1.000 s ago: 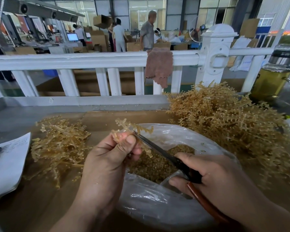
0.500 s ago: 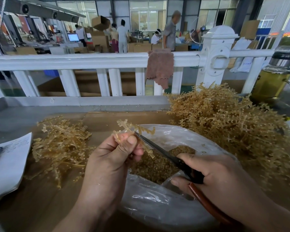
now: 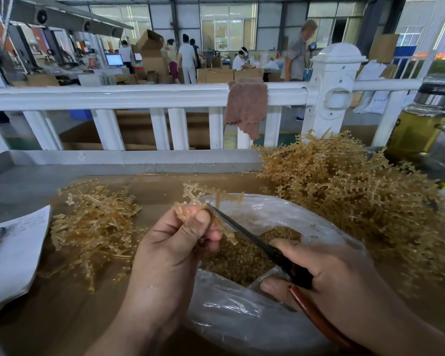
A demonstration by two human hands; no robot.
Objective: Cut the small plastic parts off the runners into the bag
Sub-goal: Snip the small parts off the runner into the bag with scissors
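My left hand [image 3: 172, 250] pinches an amber plastic runner [image 3: 206, 199] above the clear plastic bag [image 3: 242, 317]. My right hand [image 3: 326, 276] grips scissors [image 3: 252, 240] with brown handles, and the blade tips lie against the runner beside my left thumb. Whether the blades are parted is not clear. Inside the bag lies a heap of small cut amber parts [image 3: 237, 255]. A tall pile of uncut runners [image 3: 357, 196] rises at the right. A flatter pile of stripped runners [image 3: 95, 227] lies at the left.
Brown cardboard [image 3: 62, 317] covers the table. Papers with a pen [image 3: 13, 253] lie at the left edge. A white railing [image 3: 139, 96] with a brown cloth [image 3: 246, 106] hung on it runs behind. A jar of yellow liquid [image 3: 419, 124] stands far right. People work beyond.
Both hands, the runner and the scissors have stayed almost in place over the bag. A person in the background has walked to the right.
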